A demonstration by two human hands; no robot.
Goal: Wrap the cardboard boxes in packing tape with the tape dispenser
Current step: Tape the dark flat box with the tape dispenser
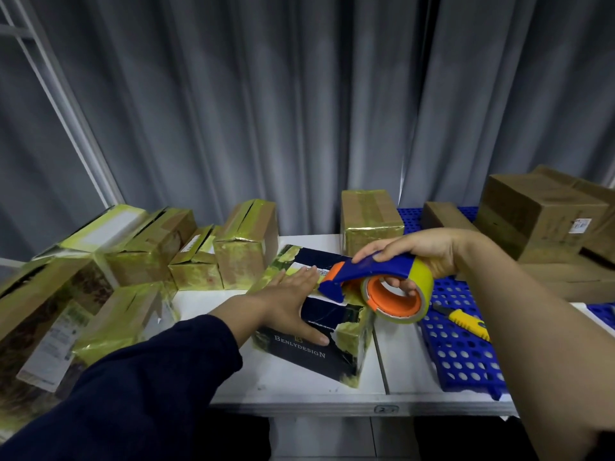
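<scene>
Left hand [293, 296] lies flat, fingers straight, on the dark box [319, 322] (partly taped) on the worktop [299, 384]; right hand [419, 252] grips the dispenser [382, 277] at its top.

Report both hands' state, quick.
Left hand: open, pressing flat on the dark box.
Right hand: closed, gripping the tape dispenser.

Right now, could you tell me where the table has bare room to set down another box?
Bare white table shows along the front edge before the dark printed box, and between it and the blue perforated mat. Tape-wrapped boxes crowd the left and back, brown boxes the right.
</scene>
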